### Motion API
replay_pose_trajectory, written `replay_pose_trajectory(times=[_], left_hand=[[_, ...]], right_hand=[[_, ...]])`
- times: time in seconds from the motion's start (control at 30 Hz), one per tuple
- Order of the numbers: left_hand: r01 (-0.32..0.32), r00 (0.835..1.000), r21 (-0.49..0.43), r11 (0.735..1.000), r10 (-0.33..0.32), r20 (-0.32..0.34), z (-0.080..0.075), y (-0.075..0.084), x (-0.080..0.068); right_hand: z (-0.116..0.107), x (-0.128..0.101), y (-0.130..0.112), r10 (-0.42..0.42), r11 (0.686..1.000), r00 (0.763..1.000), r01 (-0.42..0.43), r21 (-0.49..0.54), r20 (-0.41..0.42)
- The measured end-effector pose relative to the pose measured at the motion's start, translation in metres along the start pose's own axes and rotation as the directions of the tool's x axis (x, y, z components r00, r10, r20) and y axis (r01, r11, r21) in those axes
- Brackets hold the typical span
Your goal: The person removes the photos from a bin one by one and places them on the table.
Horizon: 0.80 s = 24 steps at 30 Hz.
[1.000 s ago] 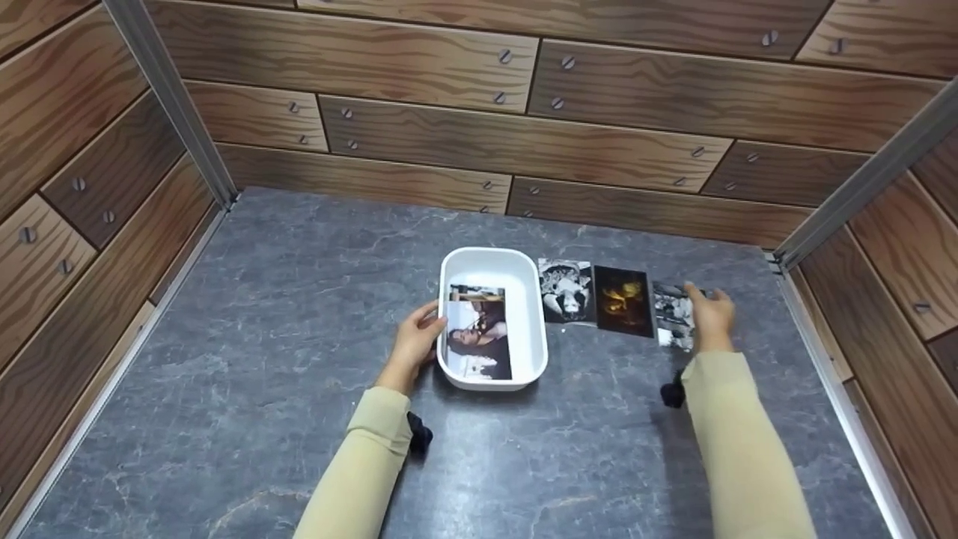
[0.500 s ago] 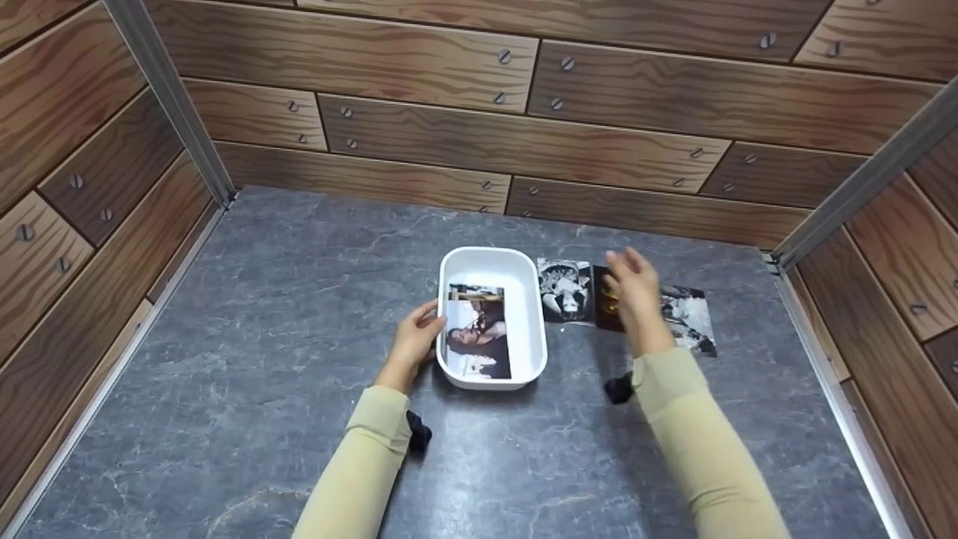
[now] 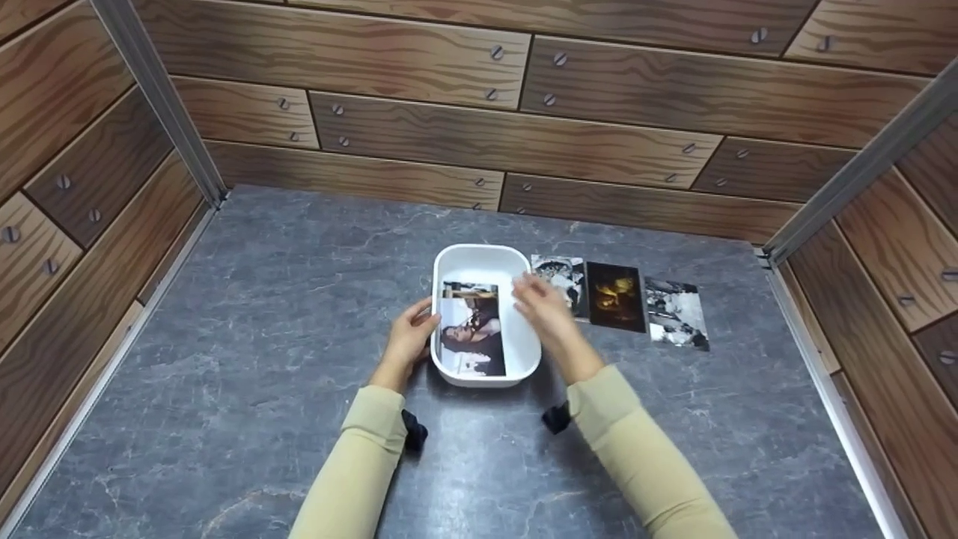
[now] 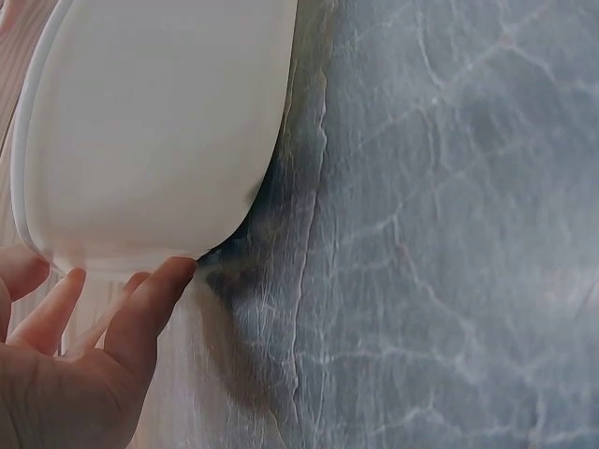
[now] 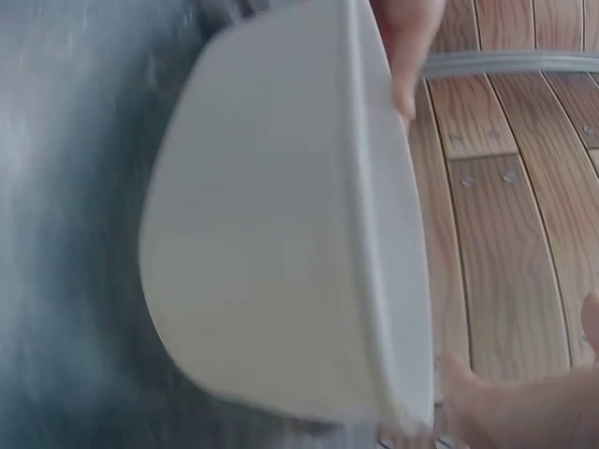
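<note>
- The white, round-cornered plastic tub (image 3: 486, 262) sits at the middle of the head view on the grey marbled tabletop (image 3: 262, 337). A colour photo print (image 3: 471, 329) lies flat inside it, toward the tub's left and near side.
- The left hand (image 3: 408, 340) rests its fingers, fairly straight, against the tub's left rim; the left wrist view shows fingertips (image 4: 159, 281) touching the rim's underside.
- The right hand (image 3: 542, 303) hovers over the tub's right rim, fingers relaxed and spread, holding nothing.
- The tub looks light, stiff and smooth, so it would probably slide easily; the rim is the likeliest hold.
- The prints look thin, light, bendable and glossy, best pinched by an edge.
- Right of the tub, three more prints lie in a row: a black-and-white one (image 3: 561, 277), a dark amber one (image 3: 615, 296), another black-and-white one (image 3: 675, 311).
- Open tabletop lies left and below; wood-patterned walls (image 3: 419, 75) close the top and sides.
</note>
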<state>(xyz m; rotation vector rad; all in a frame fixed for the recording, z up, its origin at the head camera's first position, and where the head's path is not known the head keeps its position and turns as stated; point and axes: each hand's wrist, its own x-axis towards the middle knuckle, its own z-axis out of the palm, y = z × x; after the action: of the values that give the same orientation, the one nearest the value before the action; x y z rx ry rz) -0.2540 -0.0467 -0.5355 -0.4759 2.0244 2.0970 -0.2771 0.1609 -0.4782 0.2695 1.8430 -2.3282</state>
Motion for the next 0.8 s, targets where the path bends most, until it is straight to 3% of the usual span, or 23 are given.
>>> replay_pose_trajectory(times=[0.2, 0.37, 0.43, 0.57, 0.67, 0.8], left_hand=[[0.000, 1.000, -0.024, 1.000, -0.001, -0.006, 0.001, 0.000, 0.000], [-0.019, 1.000, -0.016, 1.000, 0.019, -0.011, 0.003, 0.001, 0.000], [-0.020, 1.000, -0.011, 1.000, 0.019, -0.012, 0.003, 0.000, 0.000], [-0.018, 1.000, -0.025, 1.000, 0.018, -0.005, 0.004, -0.002, 0.000], [-0.023, 1.000, -0.029, 0.999, 0.022, -0.009, 0.005, -0.002, -0.001], [-0.036, 0.999, -0.033, 0.999, 0.036, -0.013, 0.005, 0.000, -0.001]], right_hand=[[0.008, 0.011, 0.036, 0.053, 0.979, 0.999, -0.050, -0.198, 0.009], [-0.011, 0.061, 0.104, 0.036, 0.942, 0.998, -0.049, -0.332, -0.047], [-0.011, 0.067, 0.116, 0.052, 0.922, 0.995, -0.081, -0.378, -0.087], [0.013, 0.025, 0.085, 0.076, 0.879, 0.989, -0.127, -0.460, -0.127], [0.029, 0.001, 0.066, 0.066, 0.815, 0.982, -0.154, -0.559, -0.174], [0.039, -0.001, 0.062, 0.041, 0.671, 0.967, -0.212, -0.710, -0.250]])
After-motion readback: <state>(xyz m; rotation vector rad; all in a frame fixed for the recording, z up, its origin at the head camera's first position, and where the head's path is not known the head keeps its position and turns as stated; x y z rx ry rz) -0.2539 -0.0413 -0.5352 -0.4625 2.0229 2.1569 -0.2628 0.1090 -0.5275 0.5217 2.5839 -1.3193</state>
